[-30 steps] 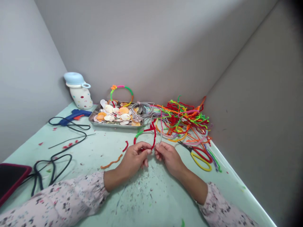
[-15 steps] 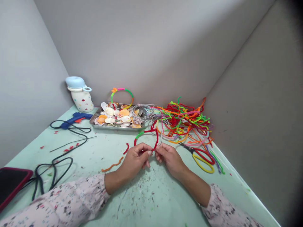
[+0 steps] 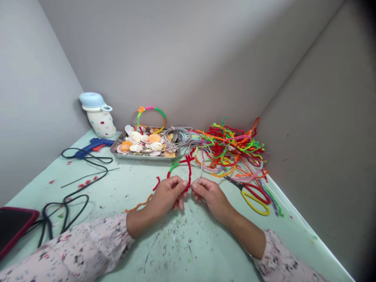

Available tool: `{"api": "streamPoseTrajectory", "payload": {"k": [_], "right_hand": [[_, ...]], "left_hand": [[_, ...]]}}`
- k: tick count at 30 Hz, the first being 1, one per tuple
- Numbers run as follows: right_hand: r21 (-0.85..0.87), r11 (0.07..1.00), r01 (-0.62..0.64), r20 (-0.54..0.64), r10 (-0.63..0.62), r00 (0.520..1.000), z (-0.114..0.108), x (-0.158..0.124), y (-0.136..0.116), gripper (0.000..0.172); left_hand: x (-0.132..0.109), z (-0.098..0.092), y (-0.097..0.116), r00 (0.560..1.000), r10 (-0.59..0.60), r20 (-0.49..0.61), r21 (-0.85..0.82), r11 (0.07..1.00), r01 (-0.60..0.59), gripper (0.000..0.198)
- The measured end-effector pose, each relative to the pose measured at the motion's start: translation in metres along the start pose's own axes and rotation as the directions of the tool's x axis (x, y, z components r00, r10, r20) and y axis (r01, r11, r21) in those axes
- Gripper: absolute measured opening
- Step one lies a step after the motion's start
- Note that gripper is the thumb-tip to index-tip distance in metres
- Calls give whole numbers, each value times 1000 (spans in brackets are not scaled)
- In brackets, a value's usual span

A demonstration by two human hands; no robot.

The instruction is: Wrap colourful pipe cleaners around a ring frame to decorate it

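My left hand is closed, pinching the lower end of a loop wrapped in red and green pipe cleaner. The loop stands up from the fingers, with a red crossed tuft at its top right. Close beside it, my right hand is closed on the end of a thin grey wire, at the loop's lower right. Its fingertips hide the very tip. A short red pipe cleaner piece and an orange pipe cleaner lie by my left hand.
Behind stands a metal tray of seashells, with a finished-looking colourful ring on it. A pipe cleaner heap and scissors lie right. Left are a glue gun, black cord, bottle and phone.
The loop's red side has swung left and stands more upright. My right fingers have drawn slightly away from the red strand, keeping the wire. The view has shifted a little.
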State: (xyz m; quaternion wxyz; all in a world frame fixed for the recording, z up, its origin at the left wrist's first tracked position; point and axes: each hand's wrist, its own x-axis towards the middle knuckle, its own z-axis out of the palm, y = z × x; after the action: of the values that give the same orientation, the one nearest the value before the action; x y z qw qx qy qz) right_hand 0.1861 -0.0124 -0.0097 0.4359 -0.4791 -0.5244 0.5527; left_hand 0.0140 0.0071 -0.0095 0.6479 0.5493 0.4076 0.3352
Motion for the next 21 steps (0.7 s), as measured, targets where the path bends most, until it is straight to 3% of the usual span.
{"api": "streamPoseTrajectory", "payload": {"k": [21], "right_hand": [[55, 998, -38, 13, 37, 999, -2, -1, 4, 35]], "left_hand": [[-1, 2, 8, 1000, -18, -8, 28, 999, 18, 32]]}}
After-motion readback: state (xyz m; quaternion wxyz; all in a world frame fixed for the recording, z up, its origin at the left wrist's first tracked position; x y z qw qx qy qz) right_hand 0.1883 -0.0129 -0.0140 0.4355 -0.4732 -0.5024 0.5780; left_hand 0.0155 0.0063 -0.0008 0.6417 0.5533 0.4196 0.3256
